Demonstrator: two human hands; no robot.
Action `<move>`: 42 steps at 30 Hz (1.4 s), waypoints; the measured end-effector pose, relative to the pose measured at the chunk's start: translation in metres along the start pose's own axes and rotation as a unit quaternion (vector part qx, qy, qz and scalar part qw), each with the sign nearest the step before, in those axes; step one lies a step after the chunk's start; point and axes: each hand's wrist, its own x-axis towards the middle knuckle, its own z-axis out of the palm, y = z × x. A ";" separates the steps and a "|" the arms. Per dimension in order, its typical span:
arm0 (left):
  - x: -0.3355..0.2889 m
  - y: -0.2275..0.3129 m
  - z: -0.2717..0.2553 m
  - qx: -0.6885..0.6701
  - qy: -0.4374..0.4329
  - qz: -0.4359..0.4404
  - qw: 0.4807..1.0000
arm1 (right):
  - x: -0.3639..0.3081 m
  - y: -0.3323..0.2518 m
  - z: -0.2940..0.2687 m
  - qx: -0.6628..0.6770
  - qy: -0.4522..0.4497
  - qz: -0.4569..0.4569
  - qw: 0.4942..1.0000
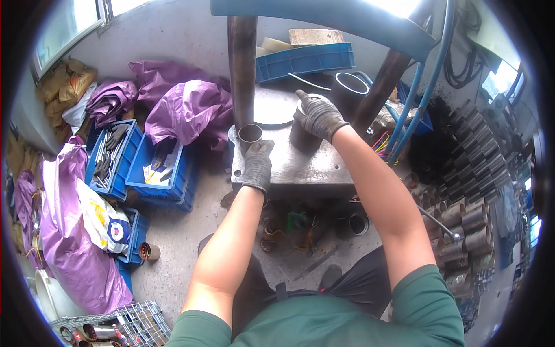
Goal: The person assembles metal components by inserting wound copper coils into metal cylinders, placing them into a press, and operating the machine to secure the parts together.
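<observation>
My left hand (257,166), in a grey glove, is closed around a short metal tube (250,133) at the left front corner of the metal press table (280,165). The tube's open end faces up. My right hand (322,117), gloved too, grips the top of a dark upright cylinder (303,139) near the table's middle, its fingers curled over the rim. The palm hides part of that rim. Behind it stands a wider dark cylinder (349,92) with a bright rim. A round plate (274,109) lies between the press columns.
A steel column (243,75) and blue crossbeam (324,20) frame the table. Blue hoses (404,121) and coloured wires (380,143) run at the right. Stacked metal tubes (474,150) line the right side; blue crates (159,173) and purple sacks (191,110) stand left.
</observation>
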 end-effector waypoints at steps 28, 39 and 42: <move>-0.056 -0.008 0.050 0.057 -0.152 0.142 0.976 | -0.194 0.085 0.060 0.633 0.096 0.148 0.754; -0.078 0.001 0.070 -0.113 -0.218 0.027 0.969 | -0.197 0.112 0.052 0.547 0.047 0.174 0.818; -0.078 -0.001 0.073 -0.141 -0.190 0.042 0.971 | -0.200 0.108 0.055 0.484 0.103 0.210 0.843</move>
